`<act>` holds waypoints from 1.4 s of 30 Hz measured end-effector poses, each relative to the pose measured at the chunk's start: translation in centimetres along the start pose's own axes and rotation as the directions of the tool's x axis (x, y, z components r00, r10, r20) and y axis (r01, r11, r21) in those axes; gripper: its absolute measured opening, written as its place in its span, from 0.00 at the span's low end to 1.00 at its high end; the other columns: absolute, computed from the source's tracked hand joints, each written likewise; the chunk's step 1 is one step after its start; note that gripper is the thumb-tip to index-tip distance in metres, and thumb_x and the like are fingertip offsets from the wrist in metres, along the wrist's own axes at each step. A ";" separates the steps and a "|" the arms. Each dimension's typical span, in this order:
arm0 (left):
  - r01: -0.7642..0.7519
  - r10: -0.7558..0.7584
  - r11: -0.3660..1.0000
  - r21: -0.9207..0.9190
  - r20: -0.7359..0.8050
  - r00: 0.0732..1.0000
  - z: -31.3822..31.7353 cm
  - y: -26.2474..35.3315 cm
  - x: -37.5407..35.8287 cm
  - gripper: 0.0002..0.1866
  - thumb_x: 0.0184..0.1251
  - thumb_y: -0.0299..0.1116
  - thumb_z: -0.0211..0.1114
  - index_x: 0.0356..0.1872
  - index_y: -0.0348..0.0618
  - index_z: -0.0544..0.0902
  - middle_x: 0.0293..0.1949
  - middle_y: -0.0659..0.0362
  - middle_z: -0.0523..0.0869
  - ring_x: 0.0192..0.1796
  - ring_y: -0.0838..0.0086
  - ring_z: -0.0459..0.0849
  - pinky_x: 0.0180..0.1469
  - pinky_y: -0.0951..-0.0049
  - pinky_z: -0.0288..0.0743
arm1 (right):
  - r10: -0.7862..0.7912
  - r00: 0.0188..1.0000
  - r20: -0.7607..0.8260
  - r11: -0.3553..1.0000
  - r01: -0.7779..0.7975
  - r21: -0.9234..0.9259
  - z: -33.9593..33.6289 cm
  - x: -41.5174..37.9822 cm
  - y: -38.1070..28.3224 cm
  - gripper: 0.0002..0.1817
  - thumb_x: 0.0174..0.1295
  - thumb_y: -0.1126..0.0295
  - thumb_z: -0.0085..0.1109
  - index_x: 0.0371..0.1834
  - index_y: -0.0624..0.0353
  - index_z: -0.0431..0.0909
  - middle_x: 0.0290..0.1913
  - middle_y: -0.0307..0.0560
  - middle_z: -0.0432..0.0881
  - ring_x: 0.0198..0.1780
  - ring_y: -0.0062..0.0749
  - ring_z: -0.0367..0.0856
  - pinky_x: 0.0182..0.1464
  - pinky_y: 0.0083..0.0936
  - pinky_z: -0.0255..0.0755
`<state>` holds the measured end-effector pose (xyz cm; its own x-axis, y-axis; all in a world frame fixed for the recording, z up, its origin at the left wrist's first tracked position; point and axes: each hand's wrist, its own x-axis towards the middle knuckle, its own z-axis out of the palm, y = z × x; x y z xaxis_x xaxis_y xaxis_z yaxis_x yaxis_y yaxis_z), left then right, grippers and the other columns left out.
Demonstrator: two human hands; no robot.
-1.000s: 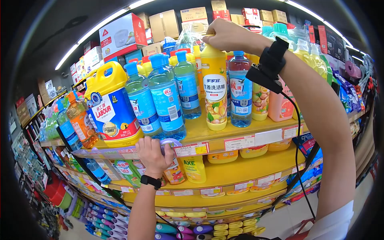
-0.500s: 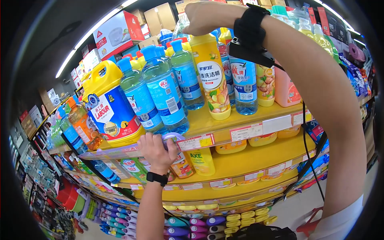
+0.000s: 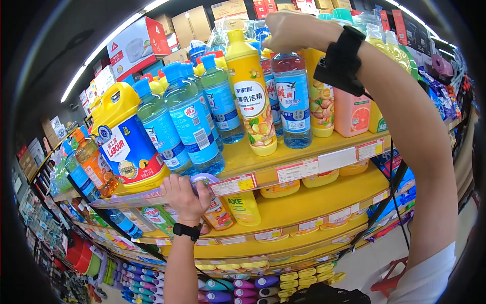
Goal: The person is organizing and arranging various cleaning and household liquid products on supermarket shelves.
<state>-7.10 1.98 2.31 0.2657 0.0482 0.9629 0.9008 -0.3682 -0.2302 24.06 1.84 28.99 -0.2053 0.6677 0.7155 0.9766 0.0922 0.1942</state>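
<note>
My left hand (image 3: 183, 198) is closed over the front edge of the yellow shelf (image 3: 324, 152), its thumb by a purple rounded piece (image 3: 205, 180) on the price strip. My right hand (image 3: 293, 31) is closed at the top of a clear blue dish soap bottle (image 3: 295, 104), hiding its cap. Just left of it, a yellow dish soap bottle (image 3: 251, 99) stands upright near the shelf edge. More blue dish soap bottles (image 3: 194, 121) stand behind my left hand, next to a large yellow-and-blue detergent jug (image 3: 129, 139).
A pink bottle (image 3: 352, 114) stands to the right on the same shelf. Lower shelves hold a yellow AXE bottle (image 3: 243, 207) and other bottles. Boxes (image 3: 139, 46) are stacked behind. A black cable (image 3: 394, 197) hangs from my right wrist past the shelves.
My right hand has let go of the yellow bottle's top and moved right to the blue bottle beside it. My left hand stays on the shelf edge. The view has shifted slightly.
</note>
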 end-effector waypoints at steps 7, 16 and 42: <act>0.001 -0.001 1.000 -0.003 0.002 1.000 -0.2 0.2 0.3 0.13 0.58 0.40 0.59 0.26 0.42 0.70 0.28 0.51 0.67 0.33 0.55 0.69 0.37 0.57 0.60 | 0.055 0.987 0.153 0.937 -0.104 0.333 0.1 -1.7 0.9 0.25 0.63 0.56 0.59 0.45 0.73 0.76 0.33 0.62 0.83 0.25 0.42 0.84 0.25 0.31 0.78; 0.002 -0.002 1.000 -0.029 -0.017 1.000 -0.5 0.2 0.5 0.13 0.56 0.39 0.61 0.25 0.43 0.70 0.27 0.52 0.68 0.33 0.57 0.69 0.37 0.58 0.61 | 0.047 0.999 -0.003 0.976 -0.045 0.215 -8.2 -3.5 0.1 0.22 0.62 0.55 0.59 0.45 0.67 0.79 0.37 0.56 0.84 0.37 0.40 0.84 0.35 0.29 0.77; 0.010 -0.011 1.000 -0.025 -0.016 1.000 -0.1 0.0 0.3 0.13 0.55 0.40 0.61 0.25 0.43 0.70 0.27 0.52 0.68 0.33 0.57 0.69 0.37 0.58 0.61 | -0.303 0.948 0.096 0.784 0.190 0.591 -5.1 -0.2 -8.3 0.36 0.57 0.48 0.61 0.52 0.77 0.78 0.50 0.71 0.82 0.55 0.53 0.81 0.55 0.36 0.75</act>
<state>-7.03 1.91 2.57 0.2507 0.0373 0.9674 0.8947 -0.3906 -0.2168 15.71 -2.85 30.65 -0.4841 0.6762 0.5553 0.7640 0.6360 -0.1085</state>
